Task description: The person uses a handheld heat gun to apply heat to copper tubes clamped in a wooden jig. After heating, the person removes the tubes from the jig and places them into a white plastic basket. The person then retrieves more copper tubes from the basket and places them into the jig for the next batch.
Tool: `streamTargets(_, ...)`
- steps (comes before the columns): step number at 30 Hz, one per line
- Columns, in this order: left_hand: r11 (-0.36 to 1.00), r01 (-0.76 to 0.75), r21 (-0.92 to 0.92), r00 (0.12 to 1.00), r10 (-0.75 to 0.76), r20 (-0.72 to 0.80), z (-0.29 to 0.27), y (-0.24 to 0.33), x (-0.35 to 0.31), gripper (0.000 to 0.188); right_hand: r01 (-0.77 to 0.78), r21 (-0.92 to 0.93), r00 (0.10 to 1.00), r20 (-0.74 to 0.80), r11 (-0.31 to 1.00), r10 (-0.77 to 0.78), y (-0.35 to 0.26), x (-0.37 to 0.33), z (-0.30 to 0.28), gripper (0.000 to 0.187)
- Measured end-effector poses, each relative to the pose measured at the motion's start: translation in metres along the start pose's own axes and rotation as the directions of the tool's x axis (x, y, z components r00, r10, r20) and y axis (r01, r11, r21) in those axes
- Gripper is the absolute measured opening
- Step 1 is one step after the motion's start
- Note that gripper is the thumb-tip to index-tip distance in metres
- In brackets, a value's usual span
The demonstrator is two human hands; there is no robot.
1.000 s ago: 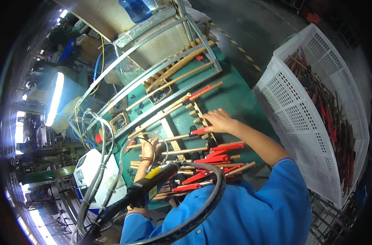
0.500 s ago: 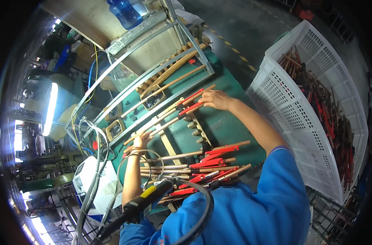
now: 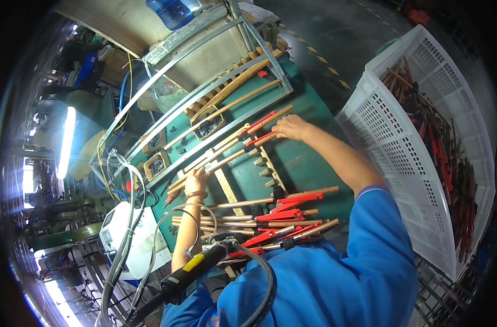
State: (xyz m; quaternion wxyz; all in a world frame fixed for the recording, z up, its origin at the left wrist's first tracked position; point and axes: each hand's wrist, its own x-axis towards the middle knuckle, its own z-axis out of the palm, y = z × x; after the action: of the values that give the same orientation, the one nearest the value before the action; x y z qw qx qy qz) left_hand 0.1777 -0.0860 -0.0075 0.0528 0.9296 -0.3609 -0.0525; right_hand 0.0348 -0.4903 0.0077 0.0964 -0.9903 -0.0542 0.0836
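Note:
Two long copper-coloured tubes with red fittings and black collars lie side by side across wooden strips on the green bench. My left hand [image 3: 196,182] is closed around the left part of the nearer tube [image 3: 226,159]. Bent fingers of my right hand [image 3: 290,128] grip this tube's right end, by its red fitting. Just beyond, the farther tube [image 3: 257,126] has its right end free of my hand. Nearer my body lies a pile of similar tubes [image 3: 292,223] with red levers. A notched wooden rack [image 3: 271,167] sits between the pile and my hands.
A white perforated crate [image 3: 387,136] of red and copper-coloured tubes stands at the right. A metal frame [image 3: 205,146] crosses the green bench [image 3: 308,163], with small trays of black parts [image 3: 209,124] behind. A black cylindrical tool [image 3: 194,268] and cables hang close in front.
The whole view has shifted slightly. My right hand has moved off the farther tube's end and now sits only at the nearer tube. My left hand keeps its hold.

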Motion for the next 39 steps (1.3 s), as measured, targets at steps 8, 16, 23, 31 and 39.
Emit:
streamTargets(8,0.942,-0.129,-0.311,0.89,-0.029,-0.455,-0.016,0.046,-0.052,0.036,-0.078,0.366,0.994,-0.048,0.927,0.102,-0.085,-0.098,-0.019,0.048)
streamTargets(16,0.974,-0.111,-0.198,0.994,0.111,-0.011,-0.01,-0.024,-0.108,0.026,0.051,0.495,0.999,-0.03,0.867,-0.042,-0.113,-0.135,0.005,0.03)
streamTargets(23,0.682,0.458,-0.571,0.815,-0.065,0.576,-0.079,-0.026,-0.078,0.03,0.275,0.066,0.863,-0.457,0.959,-0.216,-0.08,-0.077,-0.021,0.03)
streamTargets(31,0.733,0.15,-0.664,0.988,-0.139,0.069,-0.024,-0.04,-0.052,0.015,0.328,0.213,0.906,-0.346,0.92,-0.243,-0.052,-0.015,-0.011,0.032)
streamTargets(39,0.81,-0.028,-0.585,0.977,-0.102,-0.188,0.016,-0.029,-0.063,0.013,0.368,0.125,0.89,-0.335,0.921,-0.31,-0.045,-0.016,0.003,0.027)
